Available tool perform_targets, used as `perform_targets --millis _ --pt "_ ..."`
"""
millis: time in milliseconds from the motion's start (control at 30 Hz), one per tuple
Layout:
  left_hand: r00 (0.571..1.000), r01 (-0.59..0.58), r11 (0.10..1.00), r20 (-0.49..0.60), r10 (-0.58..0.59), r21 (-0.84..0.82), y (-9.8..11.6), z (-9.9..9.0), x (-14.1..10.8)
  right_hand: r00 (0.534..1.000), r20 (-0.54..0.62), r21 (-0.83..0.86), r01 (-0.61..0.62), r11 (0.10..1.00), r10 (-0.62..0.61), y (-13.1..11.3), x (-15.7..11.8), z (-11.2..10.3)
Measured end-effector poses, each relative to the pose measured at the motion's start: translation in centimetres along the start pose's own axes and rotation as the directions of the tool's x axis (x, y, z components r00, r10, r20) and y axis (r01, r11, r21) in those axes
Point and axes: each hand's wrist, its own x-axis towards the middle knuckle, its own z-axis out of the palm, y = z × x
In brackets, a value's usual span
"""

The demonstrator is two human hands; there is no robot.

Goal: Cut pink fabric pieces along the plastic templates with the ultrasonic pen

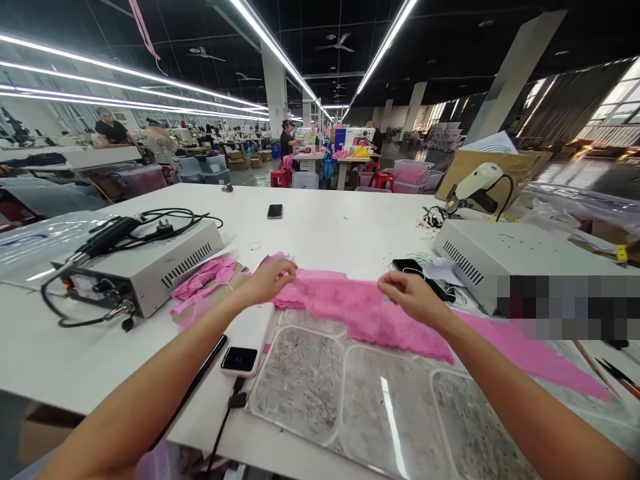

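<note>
Between my two hands a piece of pink lace fabric (340,301) is stretched out, lifted a little over the table. My left hand (273,277) pinches its left end, fingers closed. At the other end my right hand (407,293) grips the upper corner between thumb and fingers. More pink fabric with a scalloped edge (405,340) lies below it on a clear-topped mat (380,380). A flat pink piece (535,350) extends to the right, partly behind my right forearm. Crumpled pink fabric (210,277) sits left of my left hand.
A grey box machine with a corded handheld tool (165,263) stands at left, another grey box (500,250) at right. A white power bank (250,340) with a cable lies near the front edge. Phones (275,211) and scissors (620,377) rest on the white table (320,227).
</note>
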Motion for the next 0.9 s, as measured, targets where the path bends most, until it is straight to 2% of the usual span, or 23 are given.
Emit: perform_targets --millis 67,167,300,400,467,533,667,733,800,900 --pt "0.997 0.015 0.999 -0.083 -0.011 0.046 -1.4 -1.0 1.6 0.997 -0.079 -0.027 0.020 0.999 -0.022 0.0 3.3 0.2" --pt "0.992 0.027 0.994 -0.125 -0.013 0.108 -3.0 -1.2 1.7 0.990 -0.115 -0.061 0.079 0.995 -0.085 0.0 6.0 1.8" --pt "0.999 0.010 0.988 -0.042 -0.003 0.156 -4.8 0.7 -0.6 0.989 -0.003 -0.072 0.144 0.987 -0.145 0.9 5.2 5.2" --pt "1.000 -0.016 0.987 -0.017 0.019 0.161 -4.9 2.0 -2.1 0.992 0.046 -0.066 0.118 0.991 -0.115 2.5 2.8 6.0" --pt "0.999 -0.048 0.988 -0.012 0.050 0.145 -3.8 2.8 -2.2 0.998 0.031 -0.071 0.059 0.996 -0.057 3.8 0.8 5.0" --pt "0.994 -0.110 0.988 0.034 0.107 0.111 -1.7 3.9 -1.9 1.000 0.021 -0.083 -0.007 0.997 0.009 4.9 -1.6 3.2" --pt "0.951 -0.243 0.969 0.207 0.230 0.040 3.9 8.2 -0.5 0.994 0.067 -0.108 -0.084 0.991 0.092 6.1 -6.4 -0.2" --pt "0.930 -0.268 0.963 0.272 0.249 0.036 6.0 10.6 0.6 0.992 0.077 -0.120 -0.090 0.989 0.100 6.4 -8.1 -0.8" --pt "0.923 -0.261 0.964 0.306 0.234 0.050 7.3 12.3 1.7 0.992 0.080 -0.124 -0.082 0.989 0.092 6.6 -9.1 -0.9" --pt "0.921 -0.235 0.970 0.332 0.204 0.056 7.8 12.9 2.9 0.993 0.092 -0.100 -0.067 0.993 0.076 7.2 -9.6 -0.5"
